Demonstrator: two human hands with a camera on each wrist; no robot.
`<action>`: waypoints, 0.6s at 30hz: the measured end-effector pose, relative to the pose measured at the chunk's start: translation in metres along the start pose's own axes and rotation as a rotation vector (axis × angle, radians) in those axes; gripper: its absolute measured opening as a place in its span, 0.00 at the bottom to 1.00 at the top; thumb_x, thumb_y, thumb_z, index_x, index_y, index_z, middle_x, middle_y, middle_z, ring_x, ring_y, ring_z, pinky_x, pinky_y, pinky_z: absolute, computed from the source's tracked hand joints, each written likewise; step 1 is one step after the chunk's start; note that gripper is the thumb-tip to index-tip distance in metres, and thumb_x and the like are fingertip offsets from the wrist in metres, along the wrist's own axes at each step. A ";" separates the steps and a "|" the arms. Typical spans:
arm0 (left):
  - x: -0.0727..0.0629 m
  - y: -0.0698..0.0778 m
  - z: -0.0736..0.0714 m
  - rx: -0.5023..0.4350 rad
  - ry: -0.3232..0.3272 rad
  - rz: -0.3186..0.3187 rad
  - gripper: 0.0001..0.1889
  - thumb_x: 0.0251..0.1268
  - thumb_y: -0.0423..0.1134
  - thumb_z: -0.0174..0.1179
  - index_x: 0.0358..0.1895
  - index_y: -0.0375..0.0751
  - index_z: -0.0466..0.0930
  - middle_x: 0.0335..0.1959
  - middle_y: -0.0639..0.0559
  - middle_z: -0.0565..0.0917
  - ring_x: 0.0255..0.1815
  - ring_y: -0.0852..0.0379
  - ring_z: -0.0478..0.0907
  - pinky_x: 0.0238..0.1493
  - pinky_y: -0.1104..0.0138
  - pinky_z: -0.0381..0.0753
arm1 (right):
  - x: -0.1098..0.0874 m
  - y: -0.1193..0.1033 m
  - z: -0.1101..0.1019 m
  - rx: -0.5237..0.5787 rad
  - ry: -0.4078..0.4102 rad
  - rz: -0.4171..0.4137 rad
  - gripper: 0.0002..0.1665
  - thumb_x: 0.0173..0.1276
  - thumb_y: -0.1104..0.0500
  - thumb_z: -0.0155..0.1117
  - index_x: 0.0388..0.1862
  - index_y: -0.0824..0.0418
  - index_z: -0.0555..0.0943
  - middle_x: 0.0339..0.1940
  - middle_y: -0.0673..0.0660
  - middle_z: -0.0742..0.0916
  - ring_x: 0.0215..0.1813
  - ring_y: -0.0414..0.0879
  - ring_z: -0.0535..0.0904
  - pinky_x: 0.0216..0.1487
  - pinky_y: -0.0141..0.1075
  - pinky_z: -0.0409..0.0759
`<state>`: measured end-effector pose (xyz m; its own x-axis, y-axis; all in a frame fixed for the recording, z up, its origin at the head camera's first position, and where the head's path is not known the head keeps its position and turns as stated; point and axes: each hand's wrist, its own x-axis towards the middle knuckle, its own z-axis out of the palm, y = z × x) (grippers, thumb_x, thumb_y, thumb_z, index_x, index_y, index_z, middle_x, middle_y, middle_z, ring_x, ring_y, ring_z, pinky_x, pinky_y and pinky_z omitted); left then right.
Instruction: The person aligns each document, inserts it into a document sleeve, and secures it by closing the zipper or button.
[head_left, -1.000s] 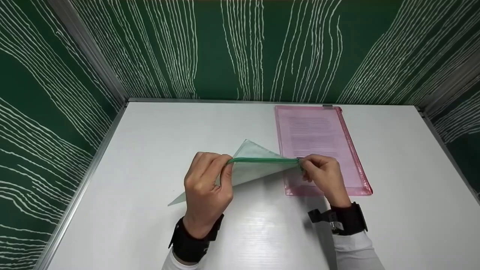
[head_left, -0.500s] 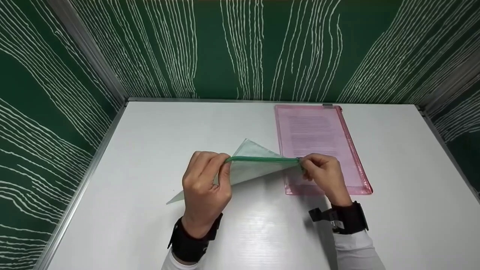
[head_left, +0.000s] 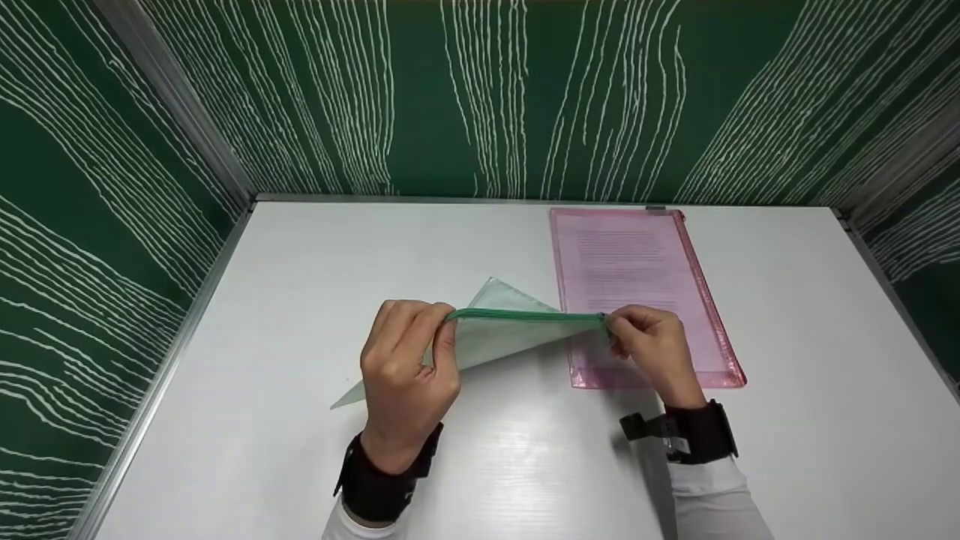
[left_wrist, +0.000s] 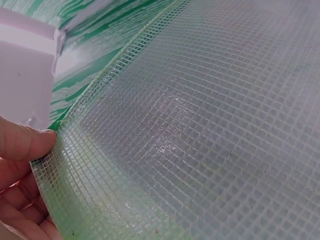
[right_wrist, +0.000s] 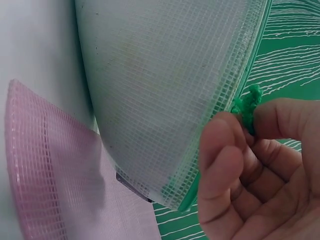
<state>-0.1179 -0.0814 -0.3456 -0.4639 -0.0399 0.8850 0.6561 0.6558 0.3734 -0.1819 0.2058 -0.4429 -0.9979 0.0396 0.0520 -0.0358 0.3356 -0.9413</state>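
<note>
A pale green mesh zip pouch [head_left: 510,339] is held up off the table between both hands, its darker green zip edge [head_left: 525,315] stretched between them. With thumb and fingers, my left hand [head_left: 409,375] pinches the pouch's edge at the left, as the left wrist view also shows at close range on the mesh [left_wrist: 190,130]. My right hand [head_left: 652,349] pinches a knotted green cord pull [right_wrist: 248,107] beside the zip. Its other fingers are curled in the right wrist view. The zip slider itself is hidden by the fingers.
A pink mesh zip pouch [head_left: 622,360] with a printed sheet inside lies flat on the white table [head_left: 510,465], partly under the green pouch and right hand. Green walls with white wavy lines [head_left: 420,97] rise behind and at the sides.
My left hand has shifted slightly left and up, my right hand a little right. A bit more of the zip edge shows between them. The grips stay the same.
</note>
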 end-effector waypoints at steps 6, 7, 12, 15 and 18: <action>0.001 0.001 -0.001 -0.007 0.027 0.007 0.02 0.55 0.29 0.60 0.29 0.36 0.82 0.25 0.49 0.78 0.29 0.58 0.72 0.33 0.71 0.73 | 0.000 0.000 0.000 -0.005 -0.007 0.006 0.11 0.64 0.61 0.58 0.32 0.68 0.82 0.21 0.64 0.82 0.20 0.49 0.79 0.23 0.35 0.77; 0.002 0.001 -0.001 -0.006 0.033 0.009 0.02 0.55 0.29 0.60 0.29 0.36 0.82 0.25 0.49 0.78 0.29 0.58 0.72 0.33 0.71 0.73 | 0.001 0.000 0.000 -0.009 -0.007 0.011 0.11 0.64 0.61 0.58 0.32 0.68 0.82 0.21 0.63 0.82 0.21 0.49 0.79 0.23 0.36 0.77; 0.001 0.002 -0.003 0.007 0.063 0.013 0.02 0.55 0.29 0.60 0.29 0.35 0.82 0.24 0.49 0.78 0.28 0.58 0.72 0.32 0.71 0.72 | 0.003 0.006 -0.002 -0.036 0.008 0.031 0.10 0.64 0.62 0.57 0.32 0.67 0.83 0.23 0.66 0.83 0.21 0.47 0.79 0.24 0.36 0.78; 0.001 0.002 -0.003 0.007 0.069 0.012 0.02 0.55 0.29 0.60 0.30 0.35 0.82 0.24 0.49 0.78 0.28 0.58 0.71 0.32 0.70 0.72 | 0.003 0.007 -0.003 -0.035 0.016 0.033 0.10 0.64 0.63 0.57 0.32 0.68 0.83 0.25 0.68 0.83 0.21 0.46 0.78 0.24 0.36 0.78; 0.001 0.001 -0.003 0.005 0.071 0.013 0.02 0.55 0.29 0.60 0.30 0.35 0.82 0.24 0.49 0.78 0.28 0.57 0.71 0.32 0.70 0.72 | 0.004 0.007 -0.003 -0.035 0.017 0.032 0.10 0.64 0.63 0.57 0.32 0.68 0.83 0.26 0.69 0.83 0.21 0.45 0.78 0.24 0.36 0.78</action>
<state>-0.1158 -0.0828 -0.3438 -0.4115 -0.0847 0.9075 0.6589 0.6603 0.3604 -0.1856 0.2112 -0.4485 -0.9974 0.0670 0.0281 -0.0015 0.3669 -0.9303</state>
